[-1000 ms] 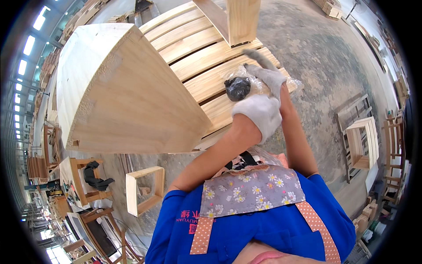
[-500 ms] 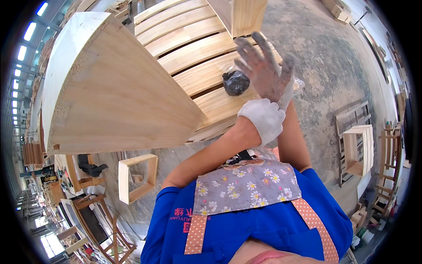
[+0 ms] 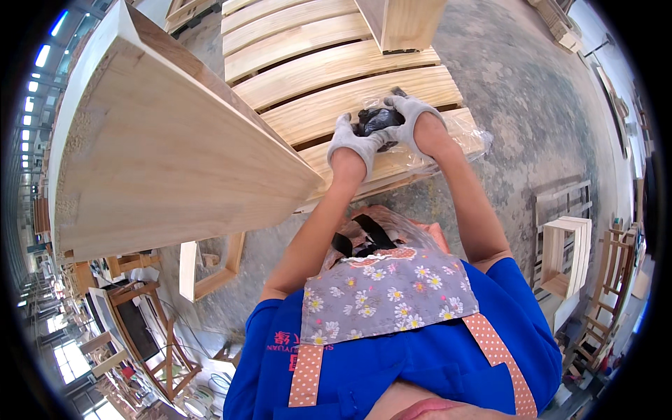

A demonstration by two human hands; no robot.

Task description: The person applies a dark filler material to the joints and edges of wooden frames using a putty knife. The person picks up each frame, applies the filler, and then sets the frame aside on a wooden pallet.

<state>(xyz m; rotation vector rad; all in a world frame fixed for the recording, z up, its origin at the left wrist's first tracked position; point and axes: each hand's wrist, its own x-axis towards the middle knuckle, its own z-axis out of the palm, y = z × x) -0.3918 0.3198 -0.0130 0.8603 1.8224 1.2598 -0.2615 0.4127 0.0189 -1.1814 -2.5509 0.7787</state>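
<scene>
Two gloved hands are at work on one black plastic bag [image 3: 382,120], which lies near the close edge of a slatted wooden table [image 3: 336,68]. The left hand [image 3: 353,142] is curled against the left side of the bag, its fingers bent and pointing away from the wearer. The right hand [image 3: 418,120] is curled against the opposite side, arched over, fingers directed inward. Both hands are partly closed, and the bag is gripped between them. The exact position of some fingertips cannot be told, as the bag and gloves cover them. The contents of the bag cannot be determined.

A clear plastic sheet [image 3: 458,148] is spread over the slats around the bag and beneath the right hand, crumpled, reaching the right-hand edge of the table. At the far side of the table, a wooden box [image 3: 414,24] stands upright on the slats, apart from both hands. To the left stands a large wooden panel [image 3: 168,154] with one curved edge; its narrow corner ends near the left wrist.

The person wears a blue shirt [image 3: 521,301] and a grey flowered apron [image 3: 392,290] with dotted straps [image 3: 498,358]. On the stained floor [image 3: 504,91], a four-sided wooden frame [image 3: 187,271] is at lower left, partly hidden behind the panel. At right, well apart from the table, is a stack of pale wooden frames [image 3: 579,255].
</scene>
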